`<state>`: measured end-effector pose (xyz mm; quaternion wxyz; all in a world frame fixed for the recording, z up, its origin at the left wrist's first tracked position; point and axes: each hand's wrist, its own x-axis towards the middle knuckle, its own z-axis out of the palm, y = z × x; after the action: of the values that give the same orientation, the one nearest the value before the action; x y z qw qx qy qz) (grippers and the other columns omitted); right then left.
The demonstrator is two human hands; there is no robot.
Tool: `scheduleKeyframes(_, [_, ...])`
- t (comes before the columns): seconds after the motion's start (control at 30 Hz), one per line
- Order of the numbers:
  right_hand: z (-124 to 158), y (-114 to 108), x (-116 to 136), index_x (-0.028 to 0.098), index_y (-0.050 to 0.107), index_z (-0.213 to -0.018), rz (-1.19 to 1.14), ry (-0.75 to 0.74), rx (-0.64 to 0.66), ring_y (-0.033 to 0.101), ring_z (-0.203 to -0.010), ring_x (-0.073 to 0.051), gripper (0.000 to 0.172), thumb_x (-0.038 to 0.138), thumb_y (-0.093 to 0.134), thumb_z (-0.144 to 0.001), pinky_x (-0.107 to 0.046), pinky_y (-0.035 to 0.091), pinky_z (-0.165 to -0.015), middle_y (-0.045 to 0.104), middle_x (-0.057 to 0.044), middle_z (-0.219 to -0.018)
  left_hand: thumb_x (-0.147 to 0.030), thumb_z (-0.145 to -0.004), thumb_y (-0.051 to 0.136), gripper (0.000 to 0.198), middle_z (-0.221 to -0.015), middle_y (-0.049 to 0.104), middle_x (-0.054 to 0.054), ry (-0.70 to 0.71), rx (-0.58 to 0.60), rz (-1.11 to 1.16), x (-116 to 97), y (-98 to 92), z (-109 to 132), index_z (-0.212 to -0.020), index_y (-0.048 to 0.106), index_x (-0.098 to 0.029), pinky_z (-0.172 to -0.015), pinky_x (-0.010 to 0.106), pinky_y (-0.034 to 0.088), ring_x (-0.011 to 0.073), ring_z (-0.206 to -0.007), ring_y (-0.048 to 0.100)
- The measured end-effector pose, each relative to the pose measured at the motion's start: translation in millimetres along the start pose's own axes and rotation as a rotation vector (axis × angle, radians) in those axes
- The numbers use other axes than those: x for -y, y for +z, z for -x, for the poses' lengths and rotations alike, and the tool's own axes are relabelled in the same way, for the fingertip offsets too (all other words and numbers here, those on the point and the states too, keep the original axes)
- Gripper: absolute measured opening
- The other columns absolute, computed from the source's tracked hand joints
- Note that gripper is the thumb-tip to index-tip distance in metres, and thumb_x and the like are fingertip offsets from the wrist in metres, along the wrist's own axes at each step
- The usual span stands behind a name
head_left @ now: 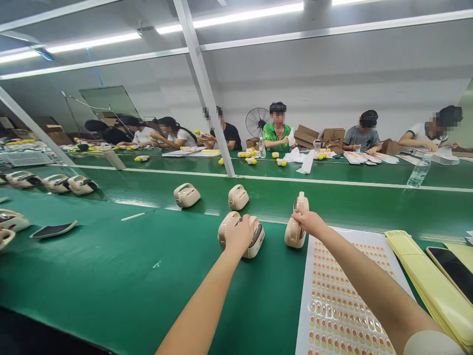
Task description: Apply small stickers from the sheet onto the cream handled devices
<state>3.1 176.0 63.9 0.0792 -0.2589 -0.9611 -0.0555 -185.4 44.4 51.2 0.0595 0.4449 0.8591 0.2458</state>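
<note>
Cream plastic, smooth and softly rounded, forms the loop-handled case (255, 249) under the left hand (238, 236), near the middle of the green, faintly glossy tabletop (148, 276); the fingers curl down over its top, hiding part of it, and a dark panel shows on its right. Just to the right, the right hand (308, 221) pinches an upright case (294, 235) of the same cream plastic by its upper part, its narrow side turned near. Farther off stand a matching case (238, 198) and, left of it, another one (186, 196). Near the right forearm lies a shiny white sheet (305, 315) with rows of small oval stickers, beside flat yellow paper strips (424, 281). Far left rest a curved dark panel piece (54, 230) and a slim white tool (133, 216).
</note>
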Motion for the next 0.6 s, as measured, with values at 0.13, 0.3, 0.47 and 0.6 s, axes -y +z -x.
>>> scheduleKeyframes(0.13, [-1,1,3,0.018,0.062,-0.109,-0.032,0.036,0.015,0.058,-0.103,-0.021,0.035,0.005,0.042,-0.082,-0.029,0.050,-0.078,0.053,-0.011,-0.126,-0.033,-0.090,0.046,0.033,-0.098,0.061,0.006,-0.009,0.015,-0.018,-22,6.9,-8,-0.117,0.049,-0.015,-0.076,0.040,0.050,0.0178,-0.084,0.061])
scheduleKeyframes(0.3, [-2,5,8,0.022,0.058,-0.115,-0.064,0.086,0.012,0.056,-0.109,-0.019,0.039,0.007,0.040,-0.084,-0.030,0.048,-0.085,0.049,-0.008,-0.131,-0.034,-0.090,0.044,0.034,-0.100,0.062,0.006,0.014,0.010,0.015,-52,22.8,-14,-0.119,0.048,-0.015,-0.078,0.041,0.050,0.0181,-0.086,0.061])
scheduleKeyframes(0.47, [-1,8,12,0.025,0.056,-0.118,-0.108,0.125,0.008,0.055,-0.110,-0.020,0.041,0.010,0.039,-0.084,-0.030,0.049,-0.082,0.048,-0.005,-0.133,-0.035,-0.090,0.045,0.035,-0.100,0.062,0.007,0.032,0.025,0.057,-66,36.0,-18,-0.118,0.049,-0.015,-0.078,0.041,0.050,0.0181,-0.086,0.061])
scheduleKeyframes(0.6, [2,8,15,0.027,0.054,-0.121,-0.177,0.144,-0.010,0.052,-0.113,-0.018,0.043,0.010,0.041,-0.083,-0.028,0.046,-0.086,0.047,-0.002,-0.134,-0.038,-0.089,0.045,0.036,-0.097,0.063,0.006,0.074,0.041,0.098,-68,35.6,-20,-0.116,0.050,-0.015,-0.077,0.040,0.050,0.0179,-0.084,0.062])
